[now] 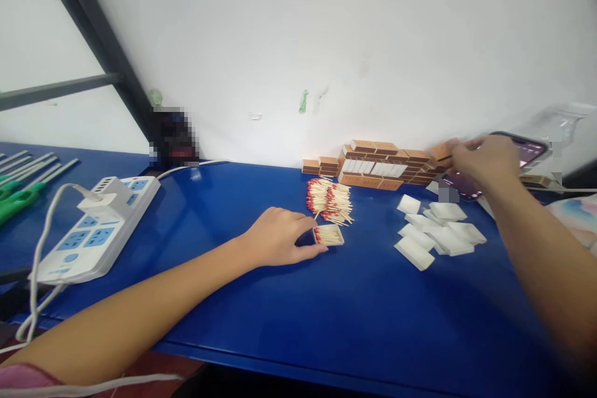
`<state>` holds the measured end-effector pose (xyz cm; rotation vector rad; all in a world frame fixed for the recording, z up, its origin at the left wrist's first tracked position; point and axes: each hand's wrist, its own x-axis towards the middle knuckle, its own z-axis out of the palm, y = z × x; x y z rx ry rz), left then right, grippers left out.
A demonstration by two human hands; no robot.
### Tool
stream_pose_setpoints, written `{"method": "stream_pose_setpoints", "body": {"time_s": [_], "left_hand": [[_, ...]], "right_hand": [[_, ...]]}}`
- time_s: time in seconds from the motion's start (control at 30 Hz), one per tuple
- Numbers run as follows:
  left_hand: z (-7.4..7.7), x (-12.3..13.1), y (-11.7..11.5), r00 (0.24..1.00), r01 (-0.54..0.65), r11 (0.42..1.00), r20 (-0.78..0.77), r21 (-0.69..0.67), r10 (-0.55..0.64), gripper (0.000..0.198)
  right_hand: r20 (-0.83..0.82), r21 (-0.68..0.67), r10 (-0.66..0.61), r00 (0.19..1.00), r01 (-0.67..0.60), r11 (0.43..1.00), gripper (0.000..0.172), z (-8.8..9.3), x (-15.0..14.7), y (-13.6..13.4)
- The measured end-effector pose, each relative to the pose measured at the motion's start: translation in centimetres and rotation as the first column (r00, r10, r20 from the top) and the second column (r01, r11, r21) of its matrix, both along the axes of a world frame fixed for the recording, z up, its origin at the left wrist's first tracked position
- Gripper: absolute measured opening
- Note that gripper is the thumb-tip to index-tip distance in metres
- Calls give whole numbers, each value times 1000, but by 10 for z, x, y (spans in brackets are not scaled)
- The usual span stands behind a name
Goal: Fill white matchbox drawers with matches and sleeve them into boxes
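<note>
My left hand (280, 236) rests on the blue table with thumb and fingers around a small white matchbox tray (334, 240). Red-headed matches lie side by side in that tray. Just behind it is a loose heap of matches (330, 201). At the right end of a stack of brown matchboxes (373, 181) against the wall, my right hand (487, 158) pinches a brown matchbox (439, 152), slightly blurred. White trays show inside several stacked boxes. To the right of the heap lies a pile of white matchbox trays (436, 229).
A phone (529, 149) leans behind my right hand, with a clear plastic container (564, 121) beyond. On the left are a white power strip (100, 230) with a plugged-in charger and cable, a dark metal frame (93, 25), and green-handled tools (18, 202).
</note>
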<state>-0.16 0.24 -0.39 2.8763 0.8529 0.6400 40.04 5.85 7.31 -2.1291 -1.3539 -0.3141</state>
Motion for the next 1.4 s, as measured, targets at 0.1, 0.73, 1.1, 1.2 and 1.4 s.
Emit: {"method": "stream_pose_setpoints", "body": {"time_s": [0.1, 0.73, 1.1, 1.2, 1.4], "left_hand": [[-1, 1, 0, 987, -102, 993, 127, 56, 94, 40], [-6, 7, -3, 942, -136, 977, 327, 164, 77, 34], [-3, 7, -4, 925, -130, 981, 373, 145, 67, 39], [-3, 6, -3, 928, -135, 979, 367, 151, 71, 39], [-1, 4, 0, 924, -102, 985, 380, 140, 41, 43]], "right_hand": [[-77, 152, -82, 994, 93, 984, 42, 8, -33, -28], [-681, 46, 482, 551, -624, 780, 54, -64, -146, -99], [-697, 52, 501, 513, -661, 749, 57, -57, -143, -98], [-701, 56, 520, 488, -689, 723, 54, -56, -146, -100], [-696, 155, 547, 466, -646, 748, 49, -60, -153, -103]]}}
